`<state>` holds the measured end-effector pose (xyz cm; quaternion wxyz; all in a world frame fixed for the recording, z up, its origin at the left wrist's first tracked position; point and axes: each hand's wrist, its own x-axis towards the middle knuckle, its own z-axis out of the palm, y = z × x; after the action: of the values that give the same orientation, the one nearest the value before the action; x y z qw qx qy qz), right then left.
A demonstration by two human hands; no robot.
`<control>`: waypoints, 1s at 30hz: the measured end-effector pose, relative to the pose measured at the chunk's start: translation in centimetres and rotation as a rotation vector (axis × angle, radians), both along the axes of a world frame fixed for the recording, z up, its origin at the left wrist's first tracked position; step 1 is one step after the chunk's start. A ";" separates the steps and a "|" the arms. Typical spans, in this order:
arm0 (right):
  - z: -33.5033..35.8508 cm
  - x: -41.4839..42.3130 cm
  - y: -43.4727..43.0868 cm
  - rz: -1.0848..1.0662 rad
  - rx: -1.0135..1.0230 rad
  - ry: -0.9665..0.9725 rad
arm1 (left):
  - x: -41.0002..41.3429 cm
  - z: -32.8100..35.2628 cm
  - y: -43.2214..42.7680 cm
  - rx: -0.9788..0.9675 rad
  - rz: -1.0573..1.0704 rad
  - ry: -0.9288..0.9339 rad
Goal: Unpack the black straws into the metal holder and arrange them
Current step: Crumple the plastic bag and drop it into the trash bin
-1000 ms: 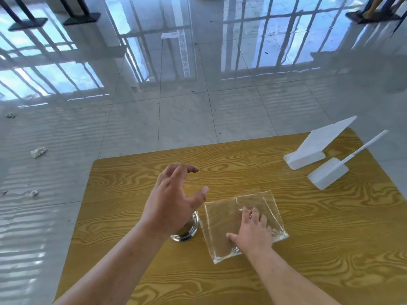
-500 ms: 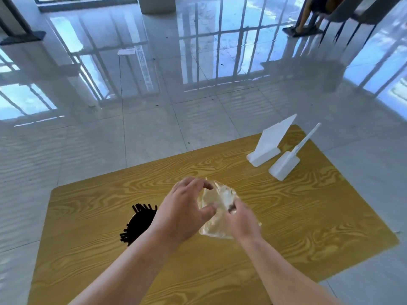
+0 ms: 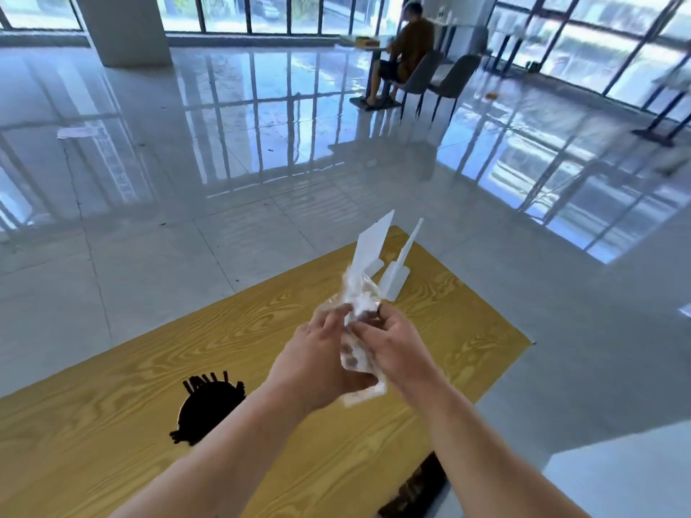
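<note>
Above the middle of the wooden table [image 3: 112, 424], my left hand [image 3: 318, 360] and my right hand [image 3: 389, 349] both grip a crumpled clear plastic bag [image 3: 357, 297]. The bag sticks up from between my fingers and looks empty. To the left, a bunch of black straws [image 3: 209, 409] stands fanned out on the table. The straws hide the metal holder under them, and my left forearm covers their right side.
Two white plastic sign stands [image 3: 374, 248] [image 3: 398, 274] stand at the table's far edge, just behind the bag. A dark patch [image 3: 415, 491] shows at the table's near right edge. Shiny tiled floor surrounds the table. A person sits on a chair [image 3: 404, 57] far behind.
The bag lay flat under my right hand; both hands have since lifted and crumpled it. My view swung up and right, so the straws now show at the left.
</note>
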<state>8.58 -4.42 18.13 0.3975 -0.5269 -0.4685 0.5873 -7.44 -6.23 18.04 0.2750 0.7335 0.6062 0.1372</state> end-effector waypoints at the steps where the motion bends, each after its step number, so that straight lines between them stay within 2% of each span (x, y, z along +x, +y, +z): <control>1: 0.5 0.4 -0.4 0.000 -0.011 0.067 | 0.7 0.0 0.0 0.022 0.000 -0.029; 4: 1.2 2.3 -1.8 -0.040 -0.009 0.172 | 2.7 0.0 0.0 0.108 0.003 -0.061; 9: 0.2 6.7 -3.2 -0.210 0.097 -0.022 | 5.6 -0.4 0.1 0.160 0.023 -0.082; 12: -0.8 9.8 -4.3 -0.263 0.028 -0.045 | 8.0 -1.2 0.4 0.044 0.032 -0.221; 15: -2.2 12.9 -5.5 -0.178 -0.147 0.116 | 11.1 -2.5 0.4 -0.178 -0.012 -0.414; 17: -3.1 14.7 -6.2 -0.159 -0.188 0.191 | 13.0 -3.5 0.2 -0.257 -0.043 -0.477; 19: -4.1 16.2 -6.7 -0.193 -0.206 0.201 | 14.8 -4.9 0.0 -0.255 -0.056 -0.440; 23: -6.7 19.1 -7.4 -0.236 -0.237 0.171 | 17.3 -7.4 0.2 -0.190 -0.044 -0.229; 25: -8.5 20.0 -7.7 -0.246 -0.231 0.145 | 18.1 -8.5 0.4 -0.206 -0.030 -0.213; 30: -13.3 20.9 -8.0 -0.342 -0.183 -0.142 | 19.8 -12.6 0.5 -0.275 -0.044 -0.172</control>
<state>29.51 -12.41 4.86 0.4078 -0.6727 -0.3440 0.5127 12.32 -5.74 5.41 0.4266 0.6876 0.5773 0.1091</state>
